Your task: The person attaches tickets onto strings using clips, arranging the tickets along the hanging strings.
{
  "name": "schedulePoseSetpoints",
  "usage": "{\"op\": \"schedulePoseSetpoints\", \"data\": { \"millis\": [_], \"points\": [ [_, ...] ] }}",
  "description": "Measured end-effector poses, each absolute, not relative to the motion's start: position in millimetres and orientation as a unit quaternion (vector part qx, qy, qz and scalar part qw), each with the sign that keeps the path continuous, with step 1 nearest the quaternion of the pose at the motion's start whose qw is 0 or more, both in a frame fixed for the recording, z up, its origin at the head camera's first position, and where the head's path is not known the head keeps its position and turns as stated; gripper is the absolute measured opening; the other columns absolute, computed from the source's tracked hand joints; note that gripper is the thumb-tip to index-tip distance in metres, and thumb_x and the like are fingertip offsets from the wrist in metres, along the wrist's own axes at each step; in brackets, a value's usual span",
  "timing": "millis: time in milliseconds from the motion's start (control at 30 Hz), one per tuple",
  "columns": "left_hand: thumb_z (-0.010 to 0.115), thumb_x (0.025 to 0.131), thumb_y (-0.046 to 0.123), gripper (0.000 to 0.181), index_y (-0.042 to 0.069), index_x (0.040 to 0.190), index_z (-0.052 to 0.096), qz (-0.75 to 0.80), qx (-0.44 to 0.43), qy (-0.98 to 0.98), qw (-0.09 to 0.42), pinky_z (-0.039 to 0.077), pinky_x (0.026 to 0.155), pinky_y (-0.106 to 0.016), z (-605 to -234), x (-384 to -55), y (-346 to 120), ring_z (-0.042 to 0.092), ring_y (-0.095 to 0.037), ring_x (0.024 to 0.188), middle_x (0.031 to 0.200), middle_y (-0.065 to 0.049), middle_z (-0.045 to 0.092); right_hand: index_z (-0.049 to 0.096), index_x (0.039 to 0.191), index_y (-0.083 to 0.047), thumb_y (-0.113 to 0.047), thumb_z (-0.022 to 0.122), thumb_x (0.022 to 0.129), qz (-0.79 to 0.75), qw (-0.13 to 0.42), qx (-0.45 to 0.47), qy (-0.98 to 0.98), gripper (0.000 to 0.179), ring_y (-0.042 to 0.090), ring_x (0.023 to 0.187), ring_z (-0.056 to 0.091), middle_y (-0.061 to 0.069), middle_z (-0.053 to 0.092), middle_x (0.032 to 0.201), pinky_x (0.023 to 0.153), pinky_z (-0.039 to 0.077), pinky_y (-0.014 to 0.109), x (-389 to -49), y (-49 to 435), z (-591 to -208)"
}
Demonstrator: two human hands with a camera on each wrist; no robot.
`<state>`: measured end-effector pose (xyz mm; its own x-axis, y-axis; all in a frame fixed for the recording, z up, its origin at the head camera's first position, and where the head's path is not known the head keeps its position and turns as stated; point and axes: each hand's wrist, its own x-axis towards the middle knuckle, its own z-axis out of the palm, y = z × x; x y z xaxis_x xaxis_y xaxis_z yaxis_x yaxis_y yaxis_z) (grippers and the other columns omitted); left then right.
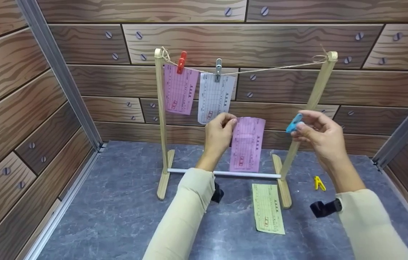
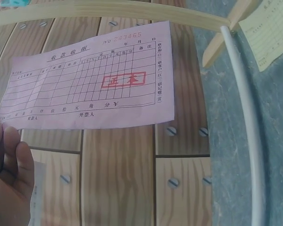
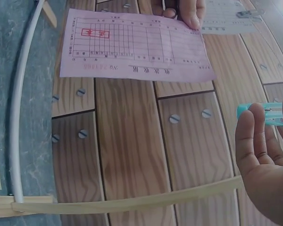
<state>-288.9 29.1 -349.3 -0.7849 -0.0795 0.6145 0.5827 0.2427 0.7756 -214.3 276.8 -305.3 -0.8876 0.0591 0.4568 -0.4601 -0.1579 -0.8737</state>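
My left hand (image 1: 219, 139) pinches the upper left corner of a pink receipt slip (image 1: 246, 146), which hangs below the string (image 1: 276, 68). In the left wrist view the slip (image 2: 94, 80) shows a printed grid and a red stamp. Off to its right, my right hand (image 1: 325, 135) holds a blue clothespin (image 1: 293, 123) between thumb and fingers; the right wrist view shows the clothespin (image 3: 264, 114) too. A red clothespin (image 1: 181, 63) holds another pink slip (image 1: 180, 90) on the string, and a grey clothespin (image 1: 218, 68) holds a white slip (image 1: 215, 95) beside it.
The string runs between two wooden posts (image 1: 160, 115) joined low down by a white rod (image 1: 247, 174). A yellow-green slip (image 1: 268, 209) lies on the grey marbled table (image 1: 117, 216), with a yellow clothespin (image 1: 319, 183) farther right. Wood-patterned walls surround the table.
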Motion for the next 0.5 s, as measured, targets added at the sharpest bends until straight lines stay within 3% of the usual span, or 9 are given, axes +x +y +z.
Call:
{"op": "schedulePoseSetpoints", "data": {
  "millis": [500],
  "points": [
    [0.07,0.094,0.005,0.004,0.004,0.091,0.072,-0.588,-0.18,-0.736,0.282,0.044,0.062,-0.022,-319.5,-292.4,34.8,0.053,-0.005,0.065,0.079,0.0,0.07,0.067,0.118,0.001,0.008,0.067,0.092,0.708,0.171,0.194,-0.657,0.027,0.02,0.072,0.07,0.011,0.068,0.096,0.068,0.059,0.031,-227.3,253.9,-266.8]
  ]
}}
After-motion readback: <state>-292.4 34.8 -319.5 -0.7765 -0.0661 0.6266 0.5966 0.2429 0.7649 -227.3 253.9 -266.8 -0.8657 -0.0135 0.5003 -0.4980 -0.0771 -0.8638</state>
